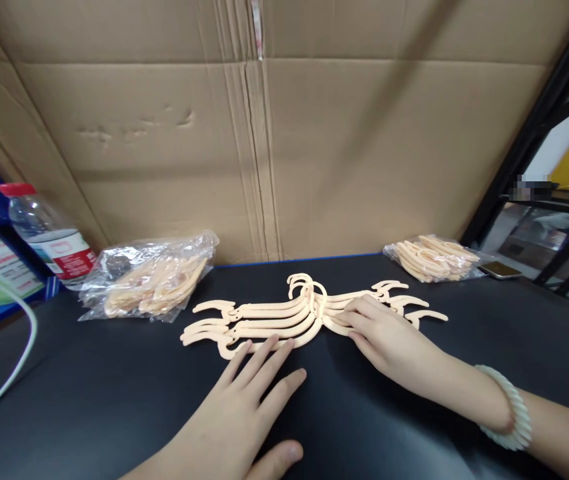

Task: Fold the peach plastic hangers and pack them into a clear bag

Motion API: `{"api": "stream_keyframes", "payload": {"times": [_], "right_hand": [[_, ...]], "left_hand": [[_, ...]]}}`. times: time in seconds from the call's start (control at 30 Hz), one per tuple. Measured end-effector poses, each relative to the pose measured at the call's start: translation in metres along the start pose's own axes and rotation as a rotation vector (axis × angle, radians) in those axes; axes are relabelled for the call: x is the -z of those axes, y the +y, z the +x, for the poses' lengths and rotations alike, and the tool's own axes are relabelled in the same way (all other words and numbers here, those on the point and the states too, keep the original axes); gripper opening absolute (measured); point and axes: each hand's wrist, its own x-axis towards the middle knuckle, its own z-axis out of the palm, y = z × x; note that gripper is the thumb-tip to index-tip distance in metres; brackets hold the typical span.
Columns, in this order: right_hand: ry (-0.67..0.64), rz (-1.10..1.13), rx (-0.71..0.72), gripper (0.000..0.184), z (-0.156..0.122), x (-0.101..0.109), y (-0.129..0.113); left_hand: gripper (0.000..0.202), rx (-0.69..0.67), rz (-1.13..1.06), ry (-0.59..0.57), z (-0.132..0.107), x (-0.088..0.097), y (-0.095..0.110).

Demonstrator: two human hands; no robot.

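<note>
One fanned stack of peach plastic hangers (309, 313), count unclear, is touched by flat, open fingers of the left hand (249, 407) and right hand (389, 337); two bagged hanger bundles (154, 280) lie beyond the fingertips.

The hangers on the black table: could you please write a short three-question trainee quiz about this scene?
1. True or false: the right hand rests on the fanned hangers.
2. How many clear bags of hangers lie on the black table? A one, B two, C three.
3. What stands at the far left, beside the left bag?

Key: 1 true. 2 B: the left bag and the right bag. 3 A water bottle with a red cap. The left hand lies flat and open, its fingertips at the hangers' near edge.
</note>
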Motion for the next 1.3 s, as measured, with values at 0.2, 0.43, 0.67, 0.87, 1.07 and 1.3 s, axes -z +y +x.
{"api": "stream_keyframes", "payload": {"times": [0.2,0.43,0.67,0.87,1.07,1.3], "right_hand": [[-0.135,-0.138,-0.124,0.071,-0.004,-0.01,0.004],[-0.269,-0.083,-0.104,0.078,0.012,-0.011,0.024],[-0.264,-0.075,-0.1,0.068,0.035,-0.019,0.045],[-0.181,-0.071,-0.079,0.061,0.047,-0.026,0.055],[-0.079,-0.055,-0.07,0.054,0.049,-0.029,0.057],[0.155,-0.024,0.009,0.032,0.041,-0.007,0.038]], "left_hand": [[0.043,0.154,0.02,0.002,0.004,0.0,0.002],[0.041,0.149,-0.005,-0.006,0.011,0.0,-0.012],[0.038,0.127,-0.046,-0.01,0.025,-0.002,-0.032],[0.04,0.135,-0.066,-0.004,0.034,-0.006,-0.044],[0.04,0.096,-0.087,-0.08,0.036,-0.002,-0.05],[0.038,0.096,-0.067,-0.069,0.033,-0.001,-0.047]]}}
